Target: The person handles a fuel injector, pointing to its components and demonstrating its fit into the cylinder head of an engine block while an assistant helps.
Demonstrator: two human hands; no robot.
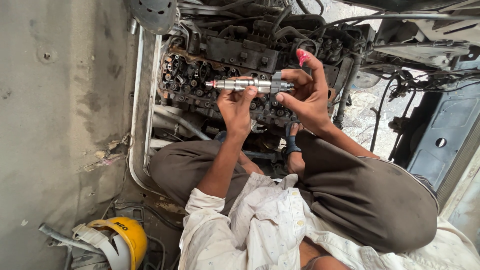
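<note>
Your left hand (235, 107) and right hand (306, 97) hold a metal injector (247, 84) level above the greasy engine head (200, 75).

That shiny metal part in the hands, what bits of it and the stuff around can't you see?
- Injector, head view: its middle is covered by the left hand, its far end by the right hand.
- Engine: top cut off by the frame edge.
- Yellow helmet: cut off by the bottom edge.

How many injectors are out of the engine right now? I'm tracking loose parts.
1: a silvery injector held level between the left hand and right hand, above the open engine. Others may be hidden among engine parts.
</note>
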